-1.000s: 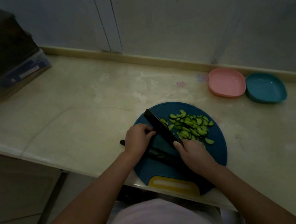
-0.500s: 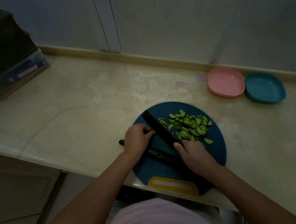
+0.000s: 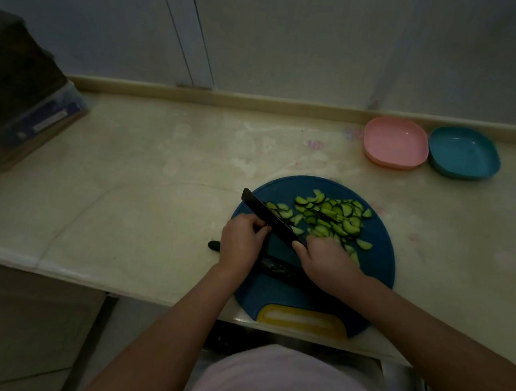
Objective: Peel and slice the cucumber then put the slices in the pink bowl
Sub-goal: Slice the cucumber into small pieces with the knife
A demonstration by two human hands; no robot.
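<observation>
A pile of green cucumber slices [image 3: 332, 217] lies on the far half of the round blue cutting board [image 3: 379, 271]. My right hand [image 3: 327, 264] grips the handle of a black knife [image 3: 268, 217], whose blade points away to the left. My left hand [image 3: 240, 241] is curled just left of the blade and holds down a cucumber piece that it mostly hides. A long dark cucumber part [image 3: 276, 268] lies across the board under both wrists, and its end [image 3: 214, 245] sticks out past the board's left edge. The pink bowl [image 3: 396, 143] stands at the back right.
A teal bowl [image 3: 463, 152] touches the pink one on its right. A dark box [image 3: 15, 96] occupies the counter's left end. The board's yellow handle [image 3: 302, 321] hangs over the counter's front edge. A wall runs behind the counter.
The knife blade has shifted slightly left along the cucumber, and a few fresh slices lie beside it. Both hands stay in nearly the same place.
</observation>
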